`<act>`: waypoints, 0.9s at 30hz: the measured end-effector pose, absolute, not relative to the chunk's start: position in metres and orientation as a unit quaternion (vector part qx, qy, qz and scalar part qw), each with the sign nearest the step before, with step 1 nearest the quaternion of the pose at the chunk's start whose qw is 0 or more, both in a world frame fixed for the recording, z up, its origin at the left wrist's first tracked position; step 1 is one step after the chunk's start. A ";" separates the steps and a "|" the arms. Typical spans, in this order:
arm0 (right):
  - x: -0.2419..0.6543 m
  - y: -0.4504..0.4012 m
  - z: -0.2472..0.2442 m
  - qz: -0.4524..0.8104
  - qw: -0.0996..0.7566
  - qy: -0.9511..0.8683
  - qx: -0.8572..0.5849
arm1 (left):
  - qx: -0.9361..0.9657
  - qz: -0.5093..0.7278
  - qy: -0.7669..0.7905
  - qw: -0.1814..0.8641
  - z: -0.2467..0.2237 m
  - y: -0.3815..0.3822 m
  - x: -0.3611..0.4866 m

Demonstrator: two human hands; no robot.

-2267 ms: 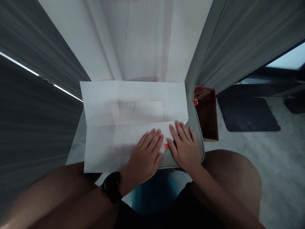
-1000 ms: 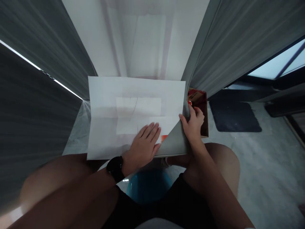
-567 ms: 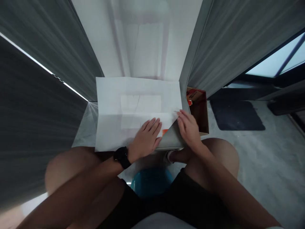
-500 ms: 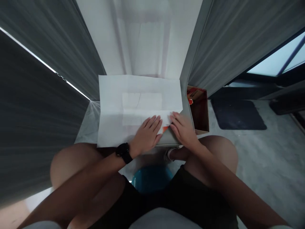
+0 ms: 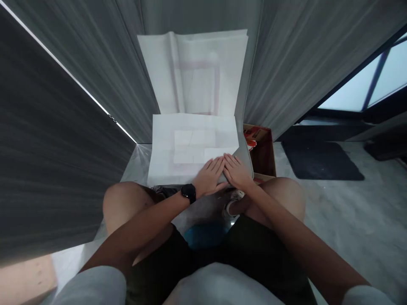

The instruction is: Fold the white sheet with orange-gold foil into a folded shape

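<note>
My left hand, with a black watch on its wrist, lies flat on a white paper sheet. Right beside it, my right hand presses flat where the sheet's edge meets a grey rounded board. The fingertips of both hands almost touch. Neither hand grips anything. The sheet shows faint fold creases and a paler rectangular patch. Beyond it lies a larger creased white sheet with pinkish stripes. The orange scrap seen earlier is hidden around my hands.
A cardboard box with red packaging inside stands right of the board. A dark mat lies on the marbled floor. Grey curtains rise on both sides. A teal tub sits between my knees.
My right hand has come back from the box side and lies on the paper next to my left hand. The view has tilted farther out, showing more of the far white sheet.
</note>
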State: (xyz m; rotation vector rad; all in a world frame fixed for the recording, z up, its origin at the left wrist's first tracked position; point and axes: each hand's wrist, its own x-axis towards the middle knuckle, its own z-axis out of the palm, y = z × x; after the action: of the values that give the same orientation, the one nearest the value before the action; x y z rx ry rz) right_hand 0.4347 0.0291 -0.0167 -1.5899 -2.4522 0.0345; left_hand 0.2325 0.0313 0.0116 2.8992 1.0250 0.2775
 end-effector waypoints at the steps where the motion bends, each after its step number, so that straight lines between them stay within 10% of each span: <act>1: 0.434 0.029 -0.017 0.015 0.117 -0.832 -0.542 | 0.941 0.090 0.325 0.028 0.008 0.028 0.226; 11: 0.434 0.029 -0.018 0.020 0.157 -0.827 -0.540 | 0.952 0.032 0.304 0.016 0.019 -0.038 0.127; 21: 0.438 0.027 -0.023 -0.011 0.194 -0.813 -0.548 | 0.506 0.313 0.726 0.345 0.047 -0.019 0.023; 27: 0.476 0.027 -0.022 -0.037 0.201 -0.773 -0.600 | 0.437 0.298 0.700 0.480 0.035 0.000 0.030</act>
State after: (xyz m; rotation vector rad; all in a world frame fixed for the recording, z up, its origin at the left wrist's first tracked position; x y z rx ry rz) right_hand 0.4761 0.0268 -0.0222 -1.6768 -2.1607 -0.1023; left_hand 0.0303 0.0003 0.0353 1.0658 1.7072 0.7265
